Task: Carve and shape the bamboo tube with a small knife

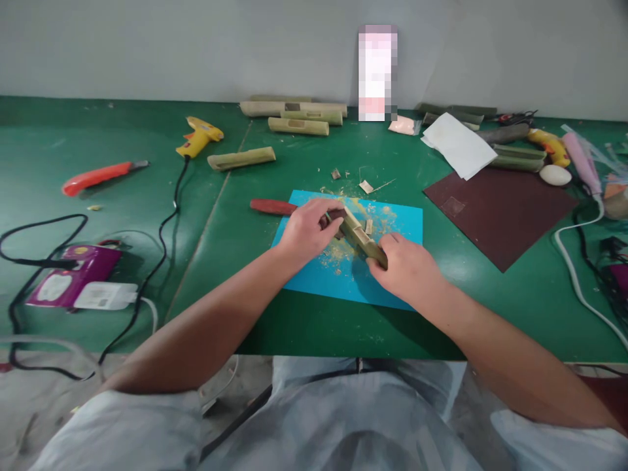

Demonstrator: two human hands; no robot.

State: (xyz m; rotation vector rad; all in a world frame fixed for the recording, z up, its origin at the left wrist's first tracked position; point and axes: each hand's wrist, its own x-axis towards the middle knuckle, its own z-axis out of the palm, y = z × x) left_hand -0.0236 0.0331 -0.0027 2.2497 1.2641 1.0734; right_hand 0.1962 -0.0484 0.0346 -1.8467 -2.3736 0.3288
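Over a blue sheet [314, 278], both my hands are at a short bamboo tube [354, 230] with a rectangular opening cut in its upper side. The tube slants from upper left to lower right. My left hand [311, 229] is closed at its far end; a small dark brown patch shows between thumb and fingers, too small to tell what it is. Closed round the near end is my right hand [407, 265]. A small cut bamboo chip [369, 226] lies beside the tube, among pale shavings. A tool's red handle [272, 207] sticks out left of my left hand.
Left on the green table stand a yellow glue gun [199, 137], a red utility knife [103, 178] and a purple power box [73, 275] with cables. More bamboo tubes [298, 126] lie at the back. A dark brown sheet [500, 216] and white paper [458, 145] lie right.
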